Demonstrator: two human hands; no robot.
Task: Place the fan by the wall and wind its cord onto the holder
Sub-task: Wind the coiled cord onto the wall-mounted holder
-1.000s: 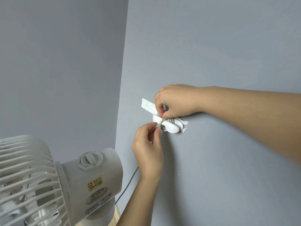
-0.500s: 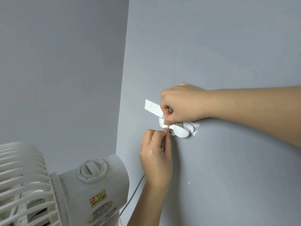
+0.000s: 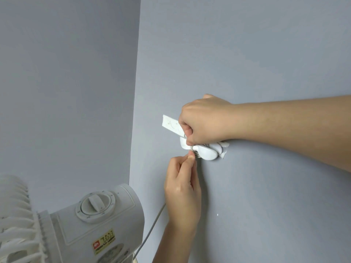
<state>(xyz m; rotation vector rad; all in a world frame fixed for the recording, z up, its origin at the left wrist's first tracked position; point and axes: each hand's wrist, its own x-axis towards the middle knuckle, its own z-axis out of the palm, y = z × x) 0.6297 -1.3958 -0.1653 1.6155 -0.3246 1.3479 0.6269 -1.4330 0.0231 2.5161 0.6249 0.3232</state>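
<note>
**Cord winding at the wall holder: both hands engaged**

Head view. Against the frame a second ago, the left hand (image 3: 183, 186) has closed in under the left end of the holder (image 3: 207, 153). The short run of cord (image 3: 152, 230) then exposed between the hands is now covered. The right hand (image 3: 205, 122) is unchanged, its fingers curled over the holder's top.

The left hand pinches the cord between thumb and forefinger, just below the holder. The holder sits on the grey wall (image 3: 247, 54) and carries several turns of cord. The slack drops behind the left wrist toward the fan (image 3: 106, 224), which stands lower left by the wall corner. A white strip (image 3: 171, 125) on the wall runs under the right hand.
</note>
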